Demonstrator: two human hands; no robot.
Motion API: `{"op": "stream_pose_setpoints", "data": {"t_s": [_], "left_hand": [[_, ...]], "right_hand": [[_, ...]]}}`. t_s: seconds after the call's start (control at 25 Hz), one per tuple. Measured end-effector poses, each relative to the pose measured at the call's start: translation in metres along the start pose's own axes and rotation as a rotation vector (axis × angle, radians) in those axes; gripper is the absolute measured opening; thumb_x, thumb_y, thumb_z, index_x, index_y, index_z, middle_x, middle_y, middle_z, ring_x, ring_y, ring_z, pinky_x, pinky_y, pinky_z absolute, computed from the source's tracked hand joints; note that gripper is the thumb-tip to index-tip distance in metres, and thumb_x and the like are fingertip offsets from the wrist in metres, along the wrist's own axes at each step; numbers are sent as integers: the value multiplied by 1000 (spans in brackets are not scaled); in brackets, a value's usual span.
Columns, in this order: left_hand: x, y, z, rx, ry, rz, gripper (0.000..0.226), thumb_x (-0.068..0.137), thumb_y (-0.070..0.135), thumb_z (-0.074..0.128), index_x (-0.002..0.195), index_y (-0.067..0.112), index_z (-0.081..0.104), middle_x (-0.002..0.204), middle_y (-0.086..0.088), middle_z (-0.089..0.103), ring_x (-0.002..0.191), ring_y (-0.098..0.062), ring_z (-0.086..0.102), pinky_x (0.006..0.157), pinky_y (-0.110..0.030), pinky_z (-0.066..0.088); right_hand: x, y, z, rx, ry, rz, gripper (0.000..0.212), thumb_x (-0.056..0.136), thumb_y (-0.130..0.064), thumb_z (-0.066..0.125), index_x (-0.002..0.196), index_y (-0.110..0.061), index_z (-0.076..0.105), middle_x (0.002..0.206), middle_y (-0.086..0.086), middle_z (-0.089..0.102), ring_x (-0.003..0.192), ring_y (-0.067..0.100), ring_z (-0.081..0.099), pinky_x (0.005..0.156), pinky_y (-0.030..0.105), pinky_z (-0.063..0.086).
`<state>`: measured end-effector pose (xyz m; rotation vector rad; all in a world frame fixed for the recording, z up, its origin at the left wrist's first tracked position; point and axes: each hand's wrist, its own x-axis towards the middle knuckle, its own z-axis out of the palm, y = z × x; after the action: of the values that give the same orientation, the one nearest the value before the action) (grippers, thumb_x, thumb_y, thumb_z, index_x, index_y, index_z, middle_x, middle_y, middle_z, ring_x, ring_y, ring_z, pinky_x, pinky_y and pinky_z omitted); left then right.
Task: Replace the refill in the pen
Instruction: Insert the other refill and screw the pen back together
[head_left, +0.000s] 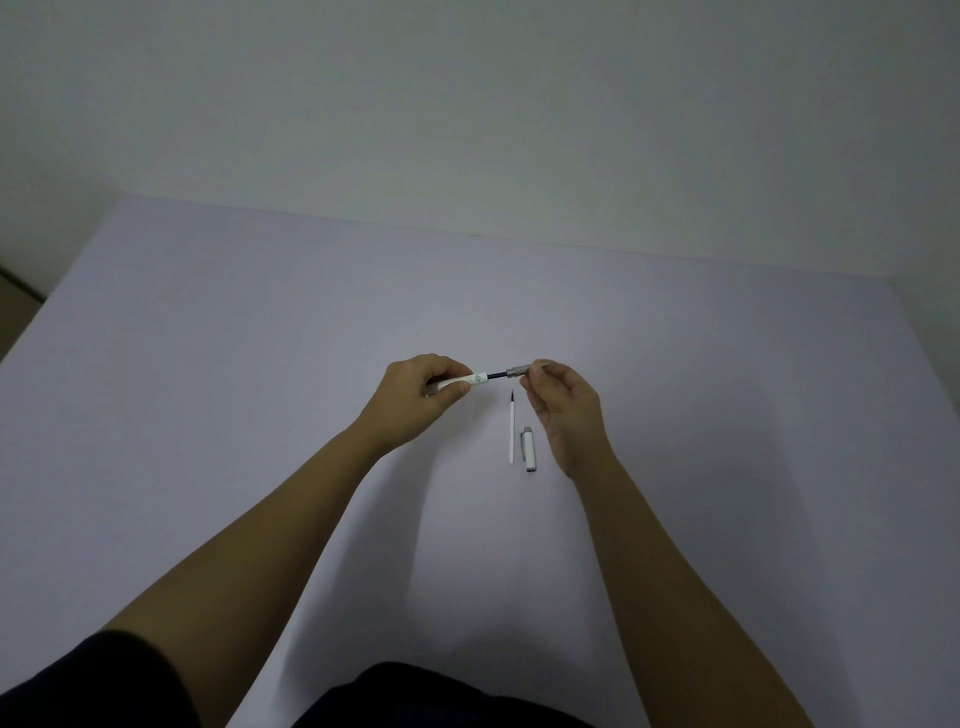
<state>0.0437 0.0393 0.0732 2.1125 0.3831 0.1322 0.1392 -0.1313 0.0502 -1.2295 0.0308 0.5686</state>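
Pen barrel (457, 383) and metal tip section (518, 370) held apart at mid-frame, above the desk (208, 364).

We grip the white barrel in our closed left hand (415, 397), while our right hand (563, 400) pinches the grey tip section between its fingertips; a dark refill (497, 374) spans the gap between them. Just below, a white refill (511, 428) and the pen cap (528, 449) lie side by side on the desk.

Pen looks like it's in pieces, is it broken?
Not broken, just taken apart. The left hand holds the white barrel, the right hand holds the grey tip, and a dark refill bridges them. A spare refill and the cap lie neatly on the table.
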Motion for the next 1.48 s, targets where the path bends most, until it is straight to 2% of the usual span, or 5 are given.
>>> {"op": "stream_pose_setpoints", "data": {"t_s": [0.24, 0.64, 1.16, 1.36, 1.48], "left_hand": [[2, 1, -2, 14, 6, 4, 16, 88, 22, 59, 102, 19, 68, 91, 2, 67, 79, -13, 55, 64, -17, 39], [1, 4, -10, 49, -18, 80, 15, 88, 26, 60, 100, 25, 69, 85, 12, 63, 76, -2, 54, 64, -12, 37], [-5, 12, -16, 110, 12, 243, 15, 88, 23, 61, 100, 23, 70, 83, -1, 68, 73, -10, 57, 66, -16, 41], [-7, 14, -12, 104, 64, 211, 18, 88, 23, 60, 103, 21, 70, 85, 1, 66, 72, -3, 54, 66, -6, 36], [-7, 15, -12, 81, 61, 200, 17, 88, 22, 60, 102, 20, 70, 84, 4, 64, 73, -3, 55, 66, -3, 36]], "right_hand": [[-1, 0, 3, -130, -92, -57, 9, 86, -13, 64, 86, -21, 66, 81, -7, 76, 88, 9, 70, 90, 26, 50], [-5, -7, 6, -391, -133, -175, 17, 83, -9, 68, 88, -25, 66, 75, -11, 74, 79, 2, 69, 73, 11, 51], [-6, -30, 3, -911, -162, -477, 19, 88, -27, 61, 76, -18, 72, 62, -10, 63, 59, -4, 56, 57, 5, 39], [-8, -39, 3, -964, -322, -427, 39, 81, -26, 70, 118, -19, 58, 98, -7, 64, 88, -3, 62, 84, 7, 47], [-7, -44, 2, -1010, -354, -574, 22, 82, -13, 68, 104, -16, 63, 92, -7, 66, 87, 3, 64, 83, 4, 44]]}}
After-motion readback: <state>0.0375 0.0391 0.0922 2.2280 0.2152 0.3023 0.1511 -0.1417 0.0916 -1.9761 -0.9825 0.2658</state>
